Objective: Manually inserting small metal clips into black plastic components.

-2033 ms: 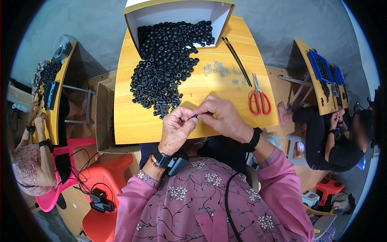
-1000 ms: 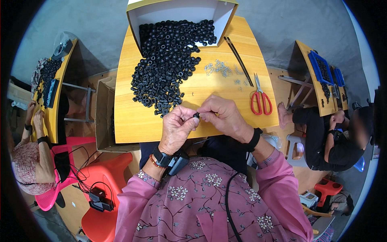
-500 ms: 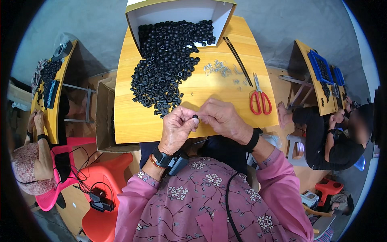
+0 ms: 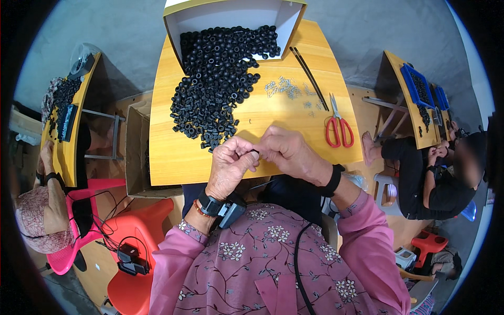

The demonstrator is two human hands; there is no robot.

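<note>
Over the near edge of the table, both hands meet at the fingertips. My left hand is closed, pinching a small black part between thumb and finger, and only a sliver of that part shows. My right hand is closed in a pinch right against it; whatever lies in its fingertips is too small to make out. Beyond the left hand spreads a heap of small black parts, spilling from a tipped box. Small silvery metal pieces lie scattered beyond the right hand.
Red-handled scissors and two thin dark sticks lie on the right of the yellow table. A cardboard box and a red chair stand at the left. People sit at tables on both sides.
My right hand has shifted slightly, its knuckles turned a little inward over the black part. The part is more hidden now. My left hand keeps nearly the same place and pinch.
</note>
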